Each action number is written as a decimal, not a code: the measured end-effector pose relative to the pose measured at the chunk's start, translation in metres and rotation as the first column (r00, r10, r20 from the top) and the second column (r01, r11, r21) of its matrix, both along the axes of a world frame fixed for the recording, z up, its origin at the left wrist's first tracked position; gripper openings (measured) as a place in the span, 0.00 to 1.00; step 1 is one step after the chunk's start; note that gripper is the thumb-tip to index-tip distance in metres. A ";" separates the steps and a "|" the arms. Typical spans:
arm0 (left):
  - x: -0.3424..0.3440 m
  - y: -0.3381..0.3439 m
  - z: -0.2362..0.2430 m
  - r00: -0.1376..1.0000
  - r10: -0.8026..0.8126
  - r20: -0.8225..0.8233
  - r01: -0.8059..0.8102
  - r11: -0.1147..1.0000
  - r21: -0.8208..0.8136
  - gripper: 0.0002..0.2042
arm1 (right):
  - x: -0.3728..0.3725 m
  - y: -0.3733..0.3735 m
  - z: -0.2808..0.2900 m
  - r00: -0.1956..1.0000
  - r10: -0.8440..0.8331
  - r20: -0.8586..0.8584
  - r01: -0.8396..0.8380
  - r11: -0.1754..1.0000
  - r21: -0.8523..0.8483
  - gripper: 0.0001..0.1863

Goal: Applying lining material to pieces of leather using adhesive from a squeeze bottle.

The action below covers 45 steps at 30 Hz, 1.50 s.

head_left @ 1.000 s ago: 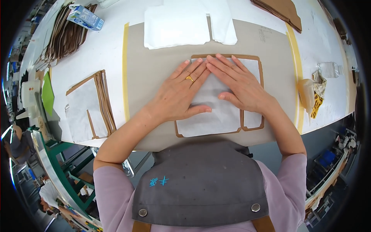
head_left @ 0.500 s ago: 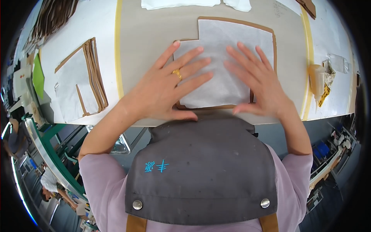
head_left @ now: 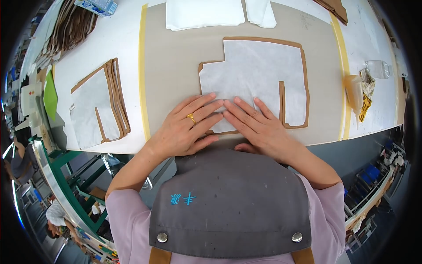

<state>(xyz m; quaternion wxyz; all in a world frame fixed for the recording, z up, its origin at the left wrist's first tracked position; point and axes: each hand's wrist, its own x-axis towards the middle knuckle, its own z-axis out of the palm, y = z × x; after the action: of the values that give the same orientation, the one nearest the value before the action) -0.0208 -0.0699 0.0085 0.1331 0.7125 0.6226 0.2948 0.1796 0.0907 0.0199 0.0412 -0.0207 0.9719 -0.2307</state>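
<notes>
A brown panel with a white backing sheet (head_left: 263, 61) lies flat on the grey work mat (head_left: 165, 79). Its brown border shows around the white, with a notch at the far left and a narrow brown slit at the near right. My left hand (head_left: 189, 125), with a gold ring, rests flat on the panel's near left part, fingers extended. Beside it, my right hand (head_left: 261, 125) also lies flat on the near part, its fingertips almost meeting the left ones. Neither hand grips anything. Between them they cover part of the panel's near edge.
At left lies a stack of similar panels (head_left: 94, 116), with brown pieces (head_left: 72, 28) piled beyond. White sheets (head_left: 204, 13) are at the mat's far side. To the right are an amber translucent container (head_left: 353, 90), a patterned yellow cloth (head_left: 365, 99) and clear plastic (head_left: 378, 69).
Both hands have come closer together, from spread over the panel's middle to its near part. The slit at the near right is now uncovered. The whole view has shifted slightly.
</notes>
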 end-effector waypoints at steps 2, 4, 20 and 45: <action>-0.003 -0.002 -0.004 1.000 -0.008 -0.017 0.008 1.000 0.003 0.19 | -0.003 -0.001 0.000 1.000 -0.001 -0.029 0.001 1.000 0.002 0.42; -0.004 -0.005 -0.006 1.000 -0.012 -0.027 0.012 1.000 -0.005 0.20 | -0.005 -0.001 -0.001 0.999 0.002 -0.051 -0.003 1.000 -0.008 0.41; -0.002 -0.021 -0.007 0.997 0.070 0.031 -0.073 0.990 0.123 0.13 | -0.032 -0.013 -0.022 0.894 -0.132 -0.429 0.104 0.991 -0.089 0.11; -0.002 -0.020 0.002 0.997 0.074 -0.024 -0.072 0.993 0.092 0.12 | 0.013 0.036 -0.005 0.461 -0.774 0.434 0.273 -0.341 -0.899 0.18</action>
<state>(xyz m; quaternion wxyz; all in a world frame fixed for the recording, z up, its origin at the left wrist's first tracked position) -0.0228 -0.0899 0.0103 0.0809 0.6987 0.6359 0.3176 0.1929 0.1262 0.0144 -0.2868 0.3876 0.3919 -0.7835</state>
